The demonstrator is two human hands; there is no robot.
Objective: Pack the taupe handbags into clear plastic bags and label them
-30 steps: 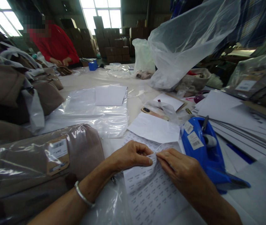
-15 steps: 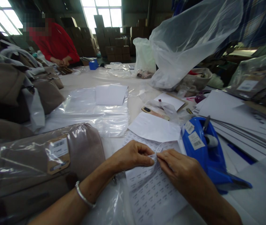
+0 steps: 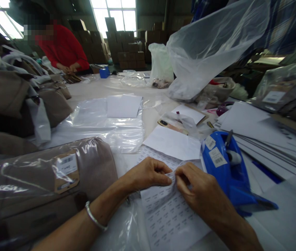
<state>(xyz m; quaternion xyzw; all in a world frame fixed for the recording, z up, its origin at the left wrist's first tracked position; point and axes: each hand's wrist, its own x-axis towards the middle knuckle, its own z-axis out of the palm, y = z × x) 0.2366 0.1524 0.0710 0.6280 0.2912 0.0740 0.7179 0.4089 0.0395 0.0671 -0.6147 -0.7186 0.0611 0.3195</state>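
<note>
A white sheet printed with rows of small labels [image 3: 169,212] lies in front of me, its upper part creased up between my hands. My left hand [image 3: 148,174] pinches the crease from the left, thumb against fingers; a bracelet circles that wrist. From the right, my right hand [image 3: 197,188] pinches the same crease, fingertips close to those of the left. What lies right between the fingertips is too small to make out. Beyond the hands a blank white paper [image 3: 172,141] covers part of another label sheet [image 3: 157,155]. Beside my left forearm lies a brown bag in clear plastic [image 3: 93,164] with a hang tag [image 3: 66,172].
A blue tape dispenser [image 3: 225,167] stands close to my right hand. Stacked white sheets [image 3: 263,136] lie at the right, a phone [image 3: 172,127] ahead. Clear plastic bags [image 3: 95,122] lie further left. Brown bags [image 3: 4,94] are piled at left; a person in red [image 3: 67,48] works beyond.
My right hand has shifted slightly, its wrist turning and its knuckles rising; the crease under it sits lower. My left hand stays almost where it was.
</note>
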